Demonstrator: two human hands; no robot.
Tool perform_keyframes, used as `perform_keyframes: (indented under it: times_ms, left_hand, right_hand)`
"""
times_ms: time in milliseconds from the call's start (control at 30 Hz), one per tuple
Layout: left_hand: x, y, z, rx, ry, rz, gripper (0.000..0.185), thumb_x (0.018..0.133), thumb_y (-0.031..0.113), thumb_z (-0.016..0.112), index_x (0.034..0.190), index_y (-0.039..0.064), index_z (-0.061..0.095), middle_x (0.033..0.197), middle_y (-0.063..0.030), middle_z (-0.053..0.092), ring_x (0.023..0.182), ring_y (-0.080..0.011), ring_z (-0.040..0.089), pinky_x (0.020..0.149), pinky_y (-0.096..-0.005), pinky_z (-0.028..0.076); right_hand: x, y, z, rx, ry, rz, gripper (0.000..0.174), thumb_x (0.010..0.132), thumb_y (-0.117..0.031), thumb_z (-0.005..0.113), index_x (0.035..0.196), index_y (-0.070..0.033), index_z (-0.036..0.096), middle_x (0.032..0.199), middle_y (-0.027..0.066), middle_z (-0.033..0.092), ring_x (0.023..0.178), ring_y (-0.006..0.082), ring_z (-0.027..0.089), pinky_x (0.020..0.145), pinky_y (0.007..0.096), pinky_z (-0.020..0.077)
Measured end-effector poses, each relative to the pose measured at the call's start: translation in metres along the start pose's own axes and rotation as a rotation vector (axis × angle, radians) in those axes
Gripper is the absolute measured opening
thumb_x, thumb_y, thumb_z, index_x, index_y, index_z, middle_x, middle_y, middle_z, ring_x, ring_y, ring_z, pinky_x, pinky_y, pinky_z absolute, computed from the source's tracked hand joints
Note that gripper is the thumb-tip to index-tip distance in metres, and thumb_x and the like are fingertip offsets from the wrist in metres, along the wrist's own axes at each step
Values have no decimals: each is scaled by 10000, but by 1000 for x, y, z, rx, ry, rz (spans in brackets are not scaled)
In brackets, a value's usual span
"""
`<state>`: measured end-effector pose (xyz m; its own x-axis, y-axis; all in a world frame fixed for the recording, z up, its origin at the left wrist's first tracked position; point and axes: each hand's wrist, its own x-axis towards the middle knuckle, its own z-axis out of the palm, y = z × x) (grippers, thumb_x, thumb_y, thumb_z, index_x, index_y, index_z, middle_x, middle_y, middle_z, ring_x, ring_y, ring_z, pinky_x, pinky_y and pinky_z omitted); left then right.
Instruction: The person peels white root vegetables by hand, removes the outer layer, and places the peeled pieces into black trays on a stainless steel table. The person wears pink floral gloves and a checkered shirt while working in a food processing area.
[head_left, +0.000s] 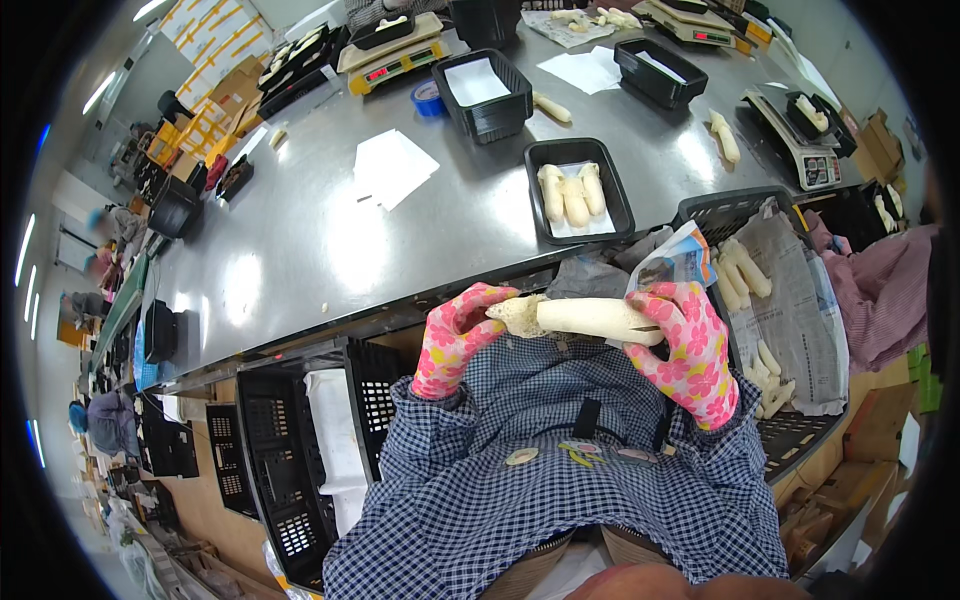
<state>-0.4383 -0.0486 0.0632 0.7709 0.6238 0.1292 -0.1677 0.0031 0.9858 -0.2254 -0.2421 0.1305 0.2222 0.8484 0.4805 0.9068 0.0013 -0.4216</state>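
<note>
Held level in front of my chest is a pale bamboo mushroom (592, 316) with a netted, frilly left end and a slit at its right end. My left hand (459, 334), in a pink flowered glove, pinches the netted end. My right hand (686, 341), gloved alike, grips the slit end between thumb and fingers. Just beyond, on the steel table, a black plastic tray (624, 217) holds paper and several bamboo mushrooms (575, 202). To my right, more mushrooms (742, 274) lie on newspaper (799, 315) in a black plastic crate (739, 199).
The steel table (300, 217) bears white paper sheets (394, 165), stacked black trays (491, 112), blue tape (427, 99) and scales (817, 169). Loose mushrooms (724, 136) lie there too. Black crates (274, 442) stand at my left. A person's striped sleeve (885, 289) is at right.
</note>
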Motion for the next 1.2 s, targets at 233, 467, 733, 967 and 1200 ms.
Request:
perform_keyframes:
  times_ms: [233, 467, 733, 967, 1200]
  left_hand:
    - [-1, -2, -5, -35, -12, -13, 396, 772, -11, 673, 1160, -68, 624, 1084, -114, 634, 1006, -204, 617, 899, -309, 492]
    - [0, 1, -4, 52, 10, 3, 393, 759, -31, 683, 1149, -51, 634, 1089, -106, 628, 1012, -193, 608, 919, -308, 474]
    - [1, 2, -1, 133, 103, 52, 389, 792, -85, 659, 1174, -19, 629, 1136, -95, 617, 1052, -176, 608, 917, -279, 488]
    - [2, 3, -2, 174, 135, 142, 376, 794, -96, 648, 1164, -28, 627, 1144, -102, 614, 1055, -185, 609, 899, -273, 500]
    - [0, 6, -4, 34, 117, 191, 375, 785, -105, 604, 1156, -51, 607, 1144, -139, 607, 1063, -232, 593, 950, -335, 466]
  right_hand:
    - [0, -6, 5, -117, 17, -39, 562, 597, -105, 802, 1135, -93, 641, 1061, 82, 603, 957, 272, 598, 760, 363, 530]
    - [2, -15, 4, -292, 24, -119, 588, 579, -120, 798, 1145, -100, 638, 1052, 72, 604, 918, 253, 587, 717, 363, 513]
    - [-2, -21, 9, -335, 13, -177, 548, 604, -164, 776, 1135, -114, 652, 1046, 56, 611, 865, 229, 584, 705, 353, 505]
    - [-1, -24, 1, -303, 48, -141, 597, 563, -152, 803, 1140, -110, 651, 1064, 62, 613, 883, 246, 591, 720, 355, 510]
    - [-7, -20, -10, -194, 270, -137, 647, 525, -108, 835, 1146, -92, 655, 1045, 88, 609, 895, 280, 609, 720, 360, 525]
